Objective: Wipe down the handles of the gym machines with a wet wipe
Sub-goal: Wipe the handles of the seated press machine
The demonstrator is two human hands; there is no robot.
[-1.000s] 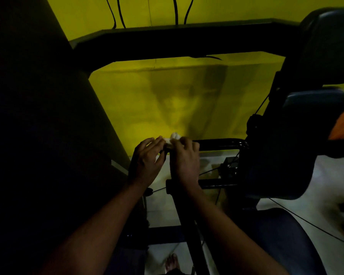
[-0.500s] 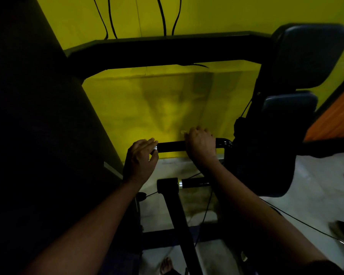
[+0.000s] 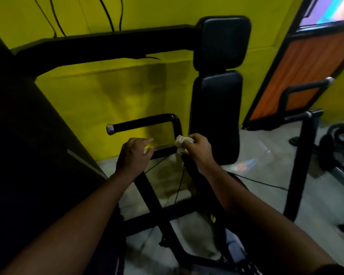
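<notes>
Pinching the white wipe [image 3: 182, 141], the right hand [image 3: 199, 149] holds it by the right end of the black handle [image 3: 145, 121]. Left hand [image 3: 134, 155] hangs loose near it, holding nothing.

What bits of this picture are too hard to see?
- Head view: the lower handle is partly hidden behind the left hand.
- Part of the wipe is tucked inside the right hand.
- The machine's left side is lost in darkness.
- The far handle is blurred.
</notes>
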